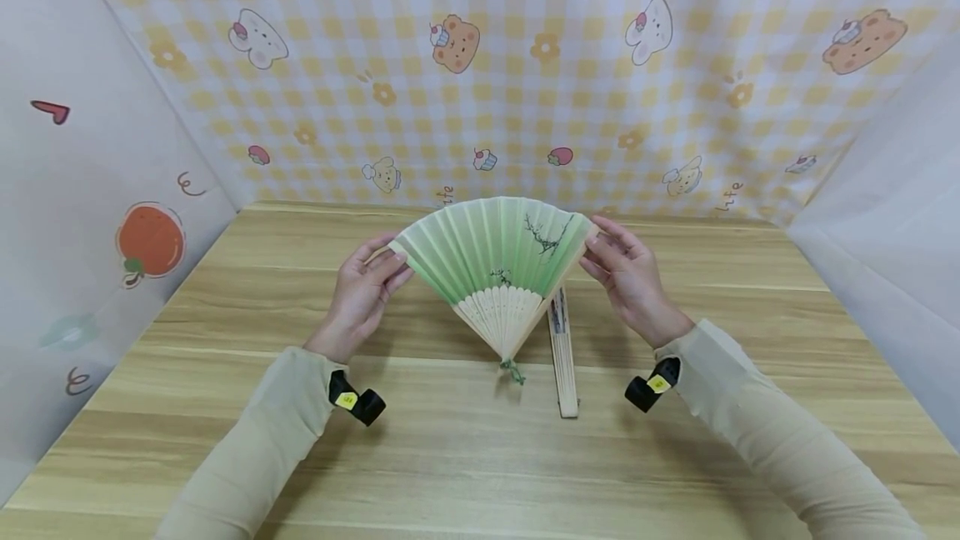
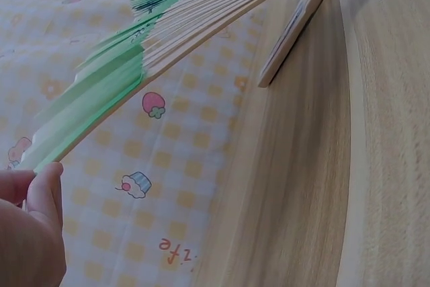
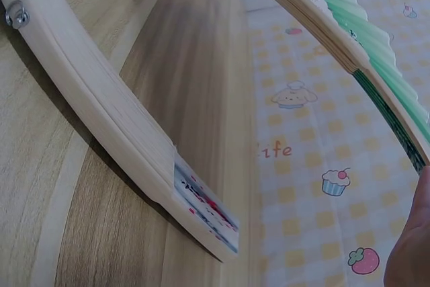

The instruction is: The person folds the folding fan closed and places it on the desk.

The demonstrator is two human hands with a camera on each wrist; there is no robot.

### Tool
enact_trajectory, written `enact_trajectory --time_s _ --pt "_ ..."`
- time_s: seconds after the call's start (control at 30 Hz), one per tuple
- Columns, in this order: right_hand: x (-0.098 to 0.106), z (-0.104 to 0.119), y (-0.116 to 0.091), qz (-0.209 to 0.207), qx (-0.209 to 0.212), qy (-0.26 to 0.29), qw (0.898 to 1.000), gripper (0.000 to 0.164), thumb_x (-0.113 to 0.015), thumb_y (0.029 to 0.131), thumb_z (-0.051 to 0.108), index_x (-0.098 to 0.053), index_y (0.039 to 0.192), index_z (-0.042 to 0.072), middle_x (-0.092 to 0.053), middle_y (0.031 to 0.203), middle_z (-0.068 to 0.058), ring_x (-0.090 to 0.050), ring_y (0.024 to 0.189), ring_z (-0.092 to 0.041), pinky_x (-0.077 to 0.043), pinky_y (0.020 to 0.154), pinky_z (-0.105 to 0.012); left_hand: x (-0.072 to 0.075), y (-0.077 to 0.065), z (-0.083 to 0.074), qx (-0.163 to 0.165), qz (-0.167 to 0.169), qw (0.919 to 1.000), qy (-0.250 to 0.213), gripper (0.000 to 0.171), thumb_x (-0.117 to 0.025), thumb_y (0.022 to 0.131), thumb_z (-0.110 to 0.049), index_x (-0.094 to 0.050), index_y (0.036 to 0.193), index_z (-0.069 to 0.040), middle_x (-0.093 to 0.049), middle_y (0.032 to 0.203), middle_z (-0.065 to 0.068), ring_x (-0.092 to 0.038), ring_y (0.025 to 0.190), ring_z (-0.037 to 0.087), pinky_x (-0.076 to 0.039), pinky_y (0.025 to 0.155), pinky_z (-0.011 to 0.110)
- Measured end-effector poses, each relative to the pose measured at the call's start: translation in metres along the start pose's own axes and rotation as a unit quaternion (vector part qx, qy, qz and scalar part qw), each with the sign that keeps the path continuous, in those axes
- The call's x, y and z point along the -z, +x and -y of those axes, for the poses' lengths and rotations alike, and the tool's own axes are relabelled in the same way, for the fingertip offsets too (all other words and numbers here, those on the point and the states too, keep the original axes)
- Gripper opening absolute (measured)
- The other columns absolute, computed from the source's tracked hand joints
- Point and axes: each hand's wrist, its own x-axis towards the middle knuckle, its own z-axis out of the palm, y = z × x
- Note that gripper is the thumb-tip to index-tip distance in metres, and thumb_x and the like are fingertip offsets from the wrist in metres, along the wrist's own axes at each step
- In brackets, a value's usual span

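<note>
A green folding fan [image 1: 480,248] with pale ribs is spread wide, its pivot and green cord toward the person. Dark branch drawings mark its right part. My left hand [image 1: 362,294] pinches the fan's left outer edge between thumb and fingers, also seen in the left wrist view. At the opposite outer edge, my right hand [image 1: 628,277] pinches the end rib. A second, folded fan [image 1: 564,361] lies on the table under the right side of the green one. The right wrist view shows its metal rivet and a printed strip [image 3: 205,196] with red spots.
The wooden table [image 1: 450,457] meets a yellow checked cloth [image 1: 517,115] with cartoon prints at the back. White cloth [image 1: 67,215] hangs at the left, and another pale sheet [image 1: 885,223] at the right. Each wrist wears a black camera.
</note>
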Motion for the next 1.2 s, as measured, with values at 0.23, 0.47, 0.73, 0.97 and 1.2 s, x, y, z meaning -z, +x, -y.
enact_trajectory --time_s 0.23,0.47,0.73,0.97,1.2 --pt "-0.002 -0.001 -0.001 0.007 -0.005 -0.013 1.0 0.028 -0.059 0.084 0.005 -0.056 0.11 0.014 -0.052 0.093 -0.004 -0.06 0.077 -0.011 -0.051 0.073 -0.02 -0.002 0.0 0.001 0.001 0.003 1.0 0.001 0.028 -0.049 0.086 0.007 -0.052 0.109 -0.008 -0.062 0.094 0.003 -0.062 0.079 0.013 -0.049 0.077 0.021" --pt "-0.005 -0.004 -0.001 0.01 -0.013 0.003 1.0 0.026 -0.058 0.084 0.001 -0.06 0.106 0.012 -0.055 0.09 -0.004 -0.06 0.076 -0.012 -0.051 0.072 -0.021 -0.003 0.0 0.002 0.003 0.008 0.9999 0.01 0.034 -0.048 0.087 0.006 -0.044 0.12 -0.002 -0.061 0.095 0.002 -0.062 0.08 0.012 -0.049 0.077 0.02" --pt "-0.009 -0.005 -0.001 0.016 -0.011 -0.012 1.0 0.027 -0.056 0.085 0.0 -0.057 0.11 0.01 -0.056 0.088 -0.003 -0.06 0.075 -0.011 -0.052 0.071 -0.021 -0.005 0.001 0.002 0.01 0.019 0.9996 0.02 0.029 -0.048 0.088 0.005 -0.049 0.115 -0.006 -0.06 0.097 0.004 -0.061 0.082 0.012 -0.049 0.078 0.02" --pt "-0.01 -0.004 -0.001 0.016 -0.011 -0.012 1.0 0.025 -0.057 0.085 0.001 -0.06 0.106 0.013 -0.054 0.089 -0.003 -0.06 0.075 -0.012 -0.052 0.071 -0.021 -0.007 0.002 -0.002 0.015 0.027 0.9993 0.023 0.035 -0.049 0.088 0.005 -0.044 0.122 -0.003 -0.06 0.097 0.003 -0.061 0.082 0.012 -0.049 0.077 0.02" --pt "-0.009 -0.005 -0.003 0.023 -0.018 -0.018 0.999 0.025 -0.057 0.084 0.001 -0.059 0.107 0.012 -0.056 0.09 -0.003 -0.06 0.076 -0.012 -0.052 0.073 -0.021 -0.008 0.001 -0.001 0.026 0.031 0.9989 0.026 0.038 -0.048 0.088 0.005 -0.041 0.125 0.0 -0.06 0.095 0.003 -0.061 0.078 0.011 -0.05 0.073 0.018"
